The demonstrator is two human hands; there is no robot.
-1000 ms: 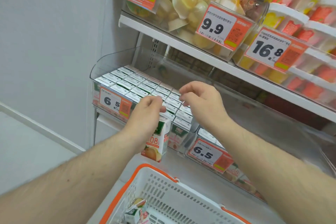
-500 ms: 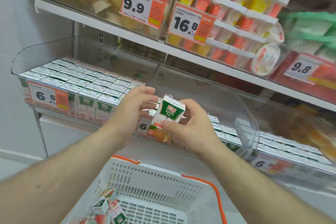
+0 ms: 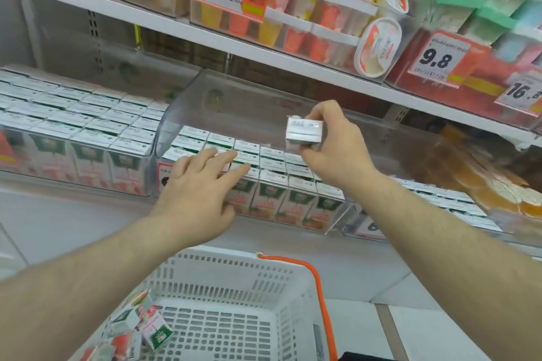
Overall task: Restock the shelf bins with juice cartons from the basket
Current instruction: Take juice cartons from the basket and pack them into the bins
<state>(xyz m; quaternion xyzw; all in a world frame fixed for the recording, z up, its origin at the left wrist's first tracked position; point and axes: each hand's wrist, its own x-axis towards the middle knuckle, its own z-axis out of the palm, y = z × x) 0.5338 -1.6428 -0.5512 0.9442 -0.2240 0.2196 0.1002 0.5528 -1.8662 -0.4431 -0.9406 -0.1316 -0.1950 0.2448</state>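
Right hand [image 3: 337,149] pinching boxy juice carton [image 3: 304,131] (glossy), above clear bin [image 3: 187,114]

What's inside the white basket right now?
A few juice cartons lie jumbled in the near-left corner of the basket; the rest shows bare floor. The frame edge cuts off its nearest part.

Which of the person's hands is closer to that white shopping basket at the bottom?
The left. The left hand rests flat on the cartons at the bin's front, just above the basket rim. The right hand is higher and farther back, holding a juice carton over the bin.
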